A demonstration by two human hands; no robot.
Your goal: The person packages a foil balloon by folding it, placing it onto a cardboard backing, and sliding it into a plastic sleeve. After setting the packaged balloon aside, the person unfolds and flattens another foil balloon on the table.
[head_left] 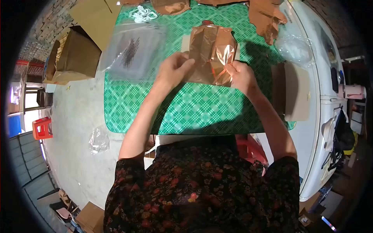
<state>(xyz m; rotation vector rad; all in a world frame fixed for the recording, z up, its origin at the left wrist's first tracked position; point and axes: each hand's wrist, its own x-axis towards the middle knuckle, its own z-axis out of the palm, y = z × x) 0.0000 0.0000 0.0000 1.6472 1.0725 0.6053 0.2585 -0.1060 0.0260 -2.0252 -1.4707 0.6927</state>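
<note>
A shiny, see-through copper-coloured plastic bag (211, 48) is held low over the green checked tablecloth (186, 105). At its left edge, my left hand (174, 69) is closed with thumb and fingers on the plastic. My right hand (243, 75) pinches the lower right edge. A pale card (186, 40) shows partly behind the bag's left side, and a small dark red thing (208, 22) pokes out at the top. Left of my left hand lies a stack of clear plastic bags (134, 58) with dark streaks in the middle.
More copper-coloured plastic (266, 17) lies along the far edge, near a bundle of white cord (143, 14). A clear plastic bag (294, 48) and flat cardboard (297, 93) sit at the right, beside a white fridge (312, 132). An opened cardboard box (79, 54) stands left.
</note>
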